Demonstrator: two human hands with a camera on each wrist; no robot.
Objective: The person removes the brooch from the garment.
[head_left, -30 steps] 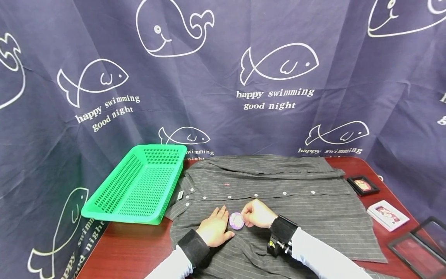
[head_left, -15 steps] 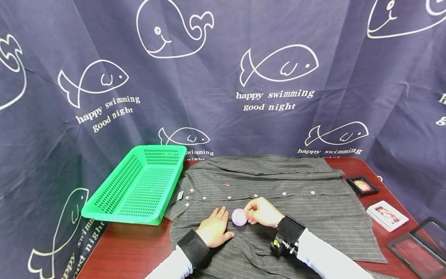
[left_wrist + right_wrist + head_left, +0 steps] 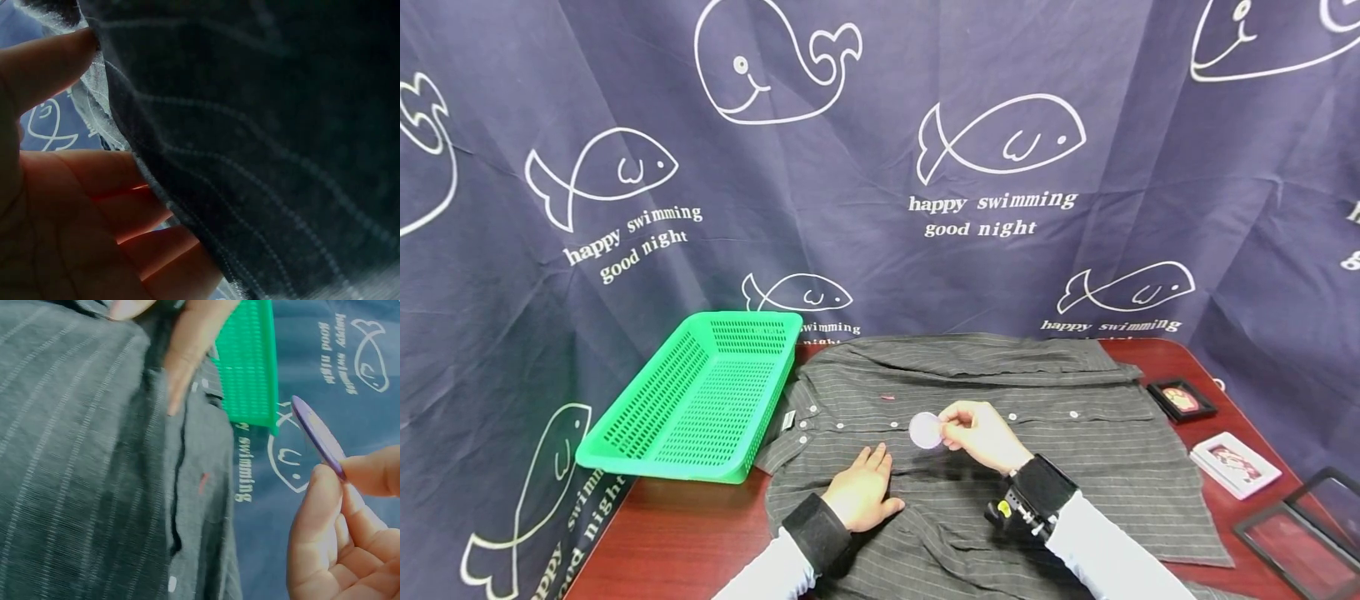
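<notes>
A dark grey pinstriped shirt (image 3: 1097,467) with white buttons lies spread over the table. My left hand (image 3: 861,493) rests on its front, fingers straight and palm down. In the left wrist view the palm of that hand (image 3: 62,206) shows beside the striped cloth. Between thumb and index finger, my right hand (image 3: 983,435) pinches a round flat badge (image 3: 926,431) by its edge, held over the shirt near the button line. The right wrist view shows the badge (image 3: 319,435) nearly edge-on, with a purple rim and a paler face.
A green plastic basket (image 3: 658,468) stands at the left. Along the right side lie a small black-framed picture (image 3: 1182,400), a white-framed picture (image 3: 1234,463) and a dark clear-windowed case (image 3: 1322,528). A blue printed curtain (image 3: 865,192) hangs behind the red-brown table (image 3: 662,537).
My right hand has lifted the badge from beside the left fingertips and moved it up and slightly right, tilting its face. The left hand stays in place.
</notes>
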